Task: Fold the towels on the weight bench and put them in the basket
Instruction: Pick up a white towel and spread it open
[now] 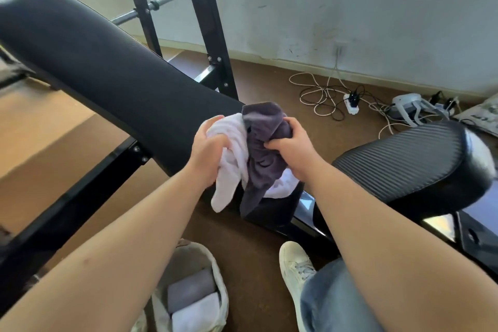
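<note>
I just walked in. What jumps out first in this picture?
Dead centre, the left hand grips a crumpled white towel and the right hand a crumpled dark purple towel, in front of the black weight bench. At the bottom edge, a pale basket holds a folded grey towel and a folded white towel.

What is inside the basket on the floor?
Inside the basket lie a folded grey towel and a folded white towel. The left forearm hides its left side.
</note>
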Demonstrator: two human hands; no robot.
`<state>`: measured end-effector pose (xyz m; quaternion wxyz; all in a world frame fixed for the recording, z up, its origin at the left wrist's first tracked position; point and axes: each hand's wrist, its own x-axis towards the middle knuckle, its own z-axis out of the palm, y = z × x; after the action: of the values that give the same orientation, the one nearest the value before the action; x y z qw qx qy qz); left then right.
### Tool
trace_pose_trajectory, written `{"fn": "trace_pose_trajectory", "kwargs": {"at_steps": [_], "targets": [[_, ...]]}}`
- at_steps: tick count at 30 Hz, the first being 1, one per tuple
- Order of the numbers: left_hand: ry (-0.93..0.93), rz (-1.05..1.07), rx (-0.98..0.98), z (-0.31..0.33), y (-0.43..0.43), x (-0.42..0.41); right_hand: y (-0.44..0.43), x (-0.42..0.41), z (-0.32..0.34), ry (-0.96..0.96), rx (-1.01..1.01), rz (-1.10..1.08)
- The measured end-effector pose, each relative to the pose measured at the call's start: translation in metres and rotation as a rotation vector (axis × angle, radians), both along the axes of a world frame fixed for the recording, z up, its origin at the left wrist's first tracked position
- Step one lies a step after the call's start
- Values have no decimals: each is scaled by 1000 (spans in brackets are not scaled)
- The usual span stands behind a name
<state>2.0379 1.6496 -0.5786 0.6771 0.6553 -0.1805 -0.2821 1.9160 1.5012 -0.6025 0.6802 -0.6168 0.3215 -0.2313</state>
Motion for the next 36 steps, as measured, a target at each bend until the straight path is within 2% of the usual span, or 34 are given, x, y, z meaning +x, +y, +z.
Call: {"fn": "trace_pose_trajectory", "kwargs": {"at_steps": [1,3,7,10,13,16,18,20,22,26,28,32,34,36], "targets": [[26,-79,-59,2,1,-2,6,3,0,7,17,30],[-35,-168,-45,1,2,-1,15,9,4,0,55,58],[54,-262,-25,-5,16,9,29,17,10,-47,159,137],[11,-250,-34,3,25,13,35,20,19,-93,171,153],[-176,-99,-29,17,33,16,38,27,26,-172,146,92],[-260,248,61,27,33,20,34,32,34,-238,86,-70],[-506,387,95,31,31,22,24,30,38,-229,8,-130],[-792,351,119,29,25,25,11,26,32,-173,-106,-127],[-998,183,278,18,16,23,1,22,22,-75,-256,-98],[-1266,-269,1011,-27,7,16,-10,9,-12,280,-480,11],[-1315,-361,1229,-47,7,12,-17,1,-28,413,-557,78],[-1340,-331,1292,-67,6,4,-32,-18,-47,661,-680,242],[-1371,-315,1289,-72,4,3,-35,-24,-49,654,-644,256],[-1395,-324,1264,-73,2,4,-35,-27,-46,540,-581,247]]}}
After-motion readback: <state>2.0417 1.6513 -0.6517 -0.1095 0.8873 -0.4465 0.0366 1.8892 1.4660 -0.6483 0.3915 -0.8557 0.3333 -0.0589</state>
